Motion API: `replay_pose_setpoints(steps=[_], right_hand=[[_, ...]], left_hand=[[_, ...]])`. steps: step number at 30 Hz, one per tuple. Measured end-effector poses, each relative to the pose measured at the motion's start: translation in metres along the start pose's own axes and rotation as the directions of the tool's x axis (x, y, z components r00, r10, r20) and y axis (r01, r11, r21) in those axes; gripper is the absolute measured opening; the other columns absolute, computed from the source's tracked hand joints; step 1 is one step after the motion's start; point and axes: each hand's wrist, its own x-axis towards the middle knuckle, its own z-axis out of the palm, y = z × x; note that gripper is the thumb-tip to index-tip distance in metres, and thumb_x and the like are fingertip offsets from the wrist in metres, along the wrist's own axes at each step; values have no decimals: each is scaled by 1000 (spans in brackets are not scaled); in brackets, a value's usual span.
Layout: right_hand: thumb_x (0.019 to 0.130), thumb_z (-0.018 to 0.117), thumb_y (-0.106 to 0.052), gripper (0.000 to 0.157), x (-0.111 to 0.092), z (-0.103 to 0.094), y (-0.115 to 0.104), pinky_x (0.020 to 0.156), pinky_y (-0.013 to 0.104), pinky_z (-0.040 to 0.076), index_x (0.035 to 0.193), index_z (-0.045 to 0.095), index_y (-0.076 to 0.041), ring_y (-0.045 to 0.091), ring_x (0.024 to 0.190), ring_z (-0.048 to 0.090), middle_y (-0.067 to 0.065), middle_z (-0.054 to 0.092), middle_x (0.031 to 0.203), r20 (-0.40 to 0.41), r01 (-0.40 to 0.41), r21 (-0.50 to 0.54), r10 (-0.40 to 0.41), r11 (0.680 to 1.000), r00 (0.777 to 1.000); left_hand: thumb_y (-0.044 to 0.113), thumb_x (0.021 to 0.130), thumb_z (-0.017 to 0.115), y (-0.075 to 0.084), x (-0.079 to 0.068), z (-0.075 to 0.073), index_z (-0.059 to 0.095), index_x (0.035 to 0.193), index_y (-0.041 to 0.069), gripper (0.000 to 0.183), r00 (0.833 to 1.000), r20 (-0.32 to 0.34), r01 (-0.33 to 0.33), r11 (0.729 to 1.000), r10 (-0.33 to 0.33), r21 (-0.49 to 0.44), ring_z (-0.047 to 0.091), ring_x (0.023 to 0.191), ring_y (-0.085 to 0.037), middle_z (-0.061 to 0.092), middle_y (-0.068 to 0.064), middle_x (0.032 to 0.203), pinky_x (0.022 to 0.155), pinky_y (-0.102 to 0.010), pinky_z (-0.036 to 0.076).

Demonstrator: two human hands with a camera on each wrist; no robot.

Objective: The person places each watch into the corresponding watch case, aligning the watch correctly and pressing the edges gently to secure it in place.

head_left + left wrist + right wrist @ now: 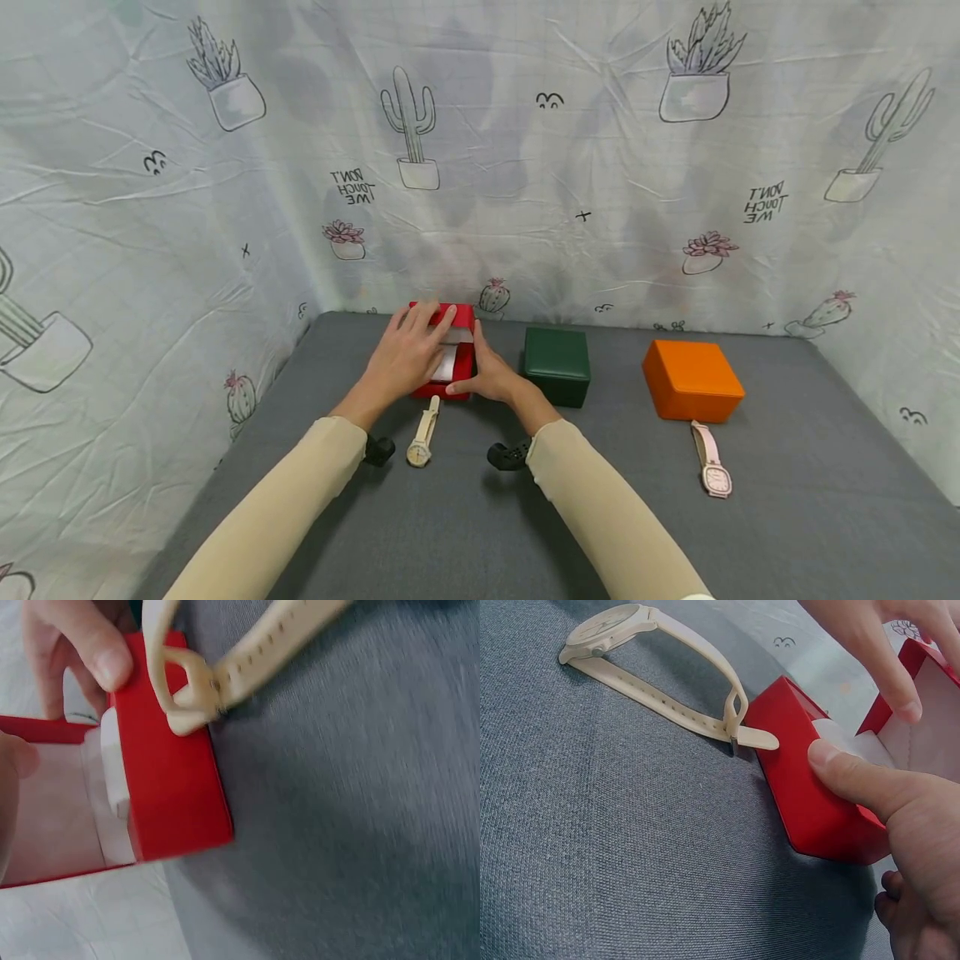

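A red watch box (pixel 465 367) stands with its lid raised, showing a pale lining and a white cushion (pixel 446 363) inside. My left hand (pixel 408 346) holds the lid, fingers over its top and thumb on the inner side. My right hand (pixel 497 377) grips the right side of the box, its thumb (pixel 847 771) pressing the front face and the other fingers round the side. Right before the box lies a cream wristwatch (pixel 424 433), dial toward me. Its buckled strap end overlaps the red front in the left wrist view.
To the right of the red box sits a closed green box (pixel 557 365). Farther right is a closed orange box (pixel 693 380), with a pink wristwatch (pixel 711 462) in front of it. Grey cloth (pixel 450 533) covers the table, and a printed curtain (pixel 510 167) hangs behind.
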Motion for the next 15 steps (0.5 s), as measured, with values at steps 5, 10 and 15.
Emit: replay_pose_setpoints(steps=[5,10,15], right_hand=[[77,81,-30,123,1,0,1,113,45,37,155,-15,-19,26,140,36,8,18,162,-5,-4,-2,4,1000,1000],[77,81,-31,123,1,1,2,114,46,36,155,-14,-19,26,142,32,7,16,162,-1,-4,-9,4,1000,1000],[78,80,-33,122,1,1,1,115,47,34,155,-14,-20,26,145,27,6,12,164,5,-17,-14,17,1000,1000]], left_hand=[[31,87,69,2,3,0,40,147,12,69,1000,8,-6,1000,6,19,39,131,-32,42,-16,141,110,-51,36],[34,87,69,2,3,0,35,149,10,75,999,50,11,999,-12,35,34,140,-35,38,-18,148,114,-53,32],[44,84,70,1,6,0,26,153,10,89,993,110,37,999,-38,15,26,145,-35,30,-17,155,117,-55,26]])
